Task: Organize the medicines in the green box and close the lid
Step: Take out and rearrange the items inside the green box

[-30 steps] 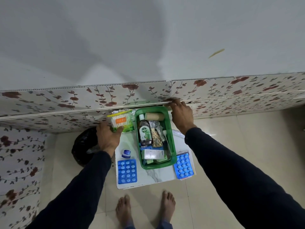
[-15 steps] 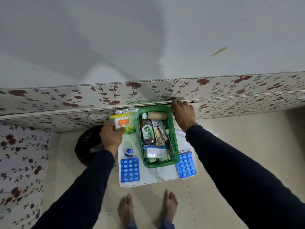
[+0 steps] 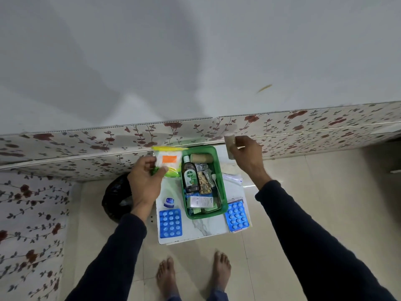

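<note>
- A green box [image 3: 221, 193] stands open on a small white table [image 3: 206, 229], towards its far edge, near a floral wall panel [image 3: 86, 140].
- Inside the box lie a bandage roll [image 3: 200, 158] at the far end, a brown bottle [image 3: 190, 175] along the left wall, a pill strip [image 3: 205, 181] beside it, and a carton [image 3: 199, 202] near the front.
- A packet [image 3: 168, 161] with an orange label is pinched by the left hand [image 3: 144, 183] above the table's far-left corner, just left of the box.
- A second beige roll [image 3: 229, 146] is gripped by the right hand [image 3: 247, 157], lifted beyond the box's far-right corner.
- Two blue blister packs [image 3: 170, 222] [image 3: 236, 216] and a small jar [image 3: 168, 202] lie on the table at either side of the box.
- No lid can be made out.
- The roll is best laid flat beside the first one, where free floor seems to remain.
- The packet is judged soft; it should be slid upright along a wall, not pressed on the bottle.
- Flat blister packs are best added last, kept below the rim so a lid may seat.
</note>
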